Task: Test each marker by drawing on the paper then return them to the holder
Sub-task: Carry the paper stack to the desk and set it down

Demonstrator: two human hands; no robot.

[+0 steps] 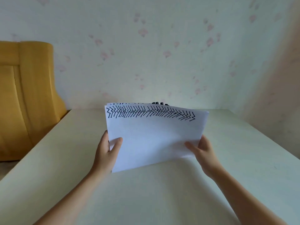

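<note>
A stack of white paper sheets (154, 137) is held up above the table, tilted toward me. A band of dark zigzag marker strokes runs along the top sheet's far edge. My left hand (107, 148) grips the stack's lower left corner, thumb on top. My right hand (199, 148) grips the lower right corner the same way. Just behind the paper's top edge, dark marker caps (159, 103) poke up. The holder and the marker bodies are hidden by the paper.
A pale cream table (146, 192) fills the lower view, its far edge against a floral-patterned wall (162, 46). A yellow upholstered chair (27, 95) stands off the table's left side.
</note>
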